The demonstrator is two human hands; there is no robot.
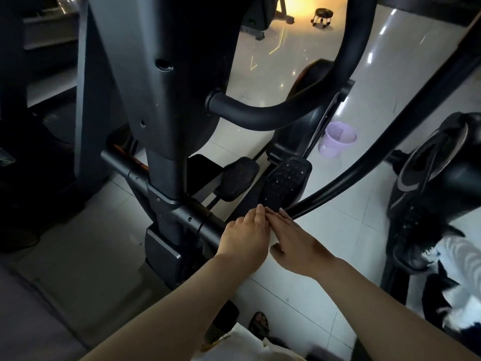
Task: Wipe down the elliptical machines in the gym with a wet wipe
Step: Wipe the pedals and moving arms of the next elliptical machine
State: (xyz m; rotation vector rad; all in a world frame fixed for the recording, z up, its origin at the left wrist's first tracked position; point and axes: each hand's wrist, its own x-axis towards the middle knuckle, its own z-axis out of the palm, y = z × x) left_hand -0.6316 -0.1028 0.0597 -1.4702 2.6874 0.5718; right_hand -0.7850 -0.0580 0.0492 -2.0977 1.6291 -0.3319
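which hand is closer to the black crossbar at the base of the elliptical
Left. The left hand lies at the right end of the crossbar, overlapping it in view. The right hand sits farther right, beyond the left hand.

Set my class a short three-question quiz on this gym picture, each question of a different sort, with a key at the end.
1. Fill in the blank: The fingertips of the left hand and the right hand come together at the near end of a studded black ____.
2. Multiple choice: What colour is the basket standing on the floor? A green, B purple, C red.
3. True or false: The right hand is reaching inside the basket.

Key
1. pedal
2. B
3. False: the right hand is at the pedal, well apart from the basket.
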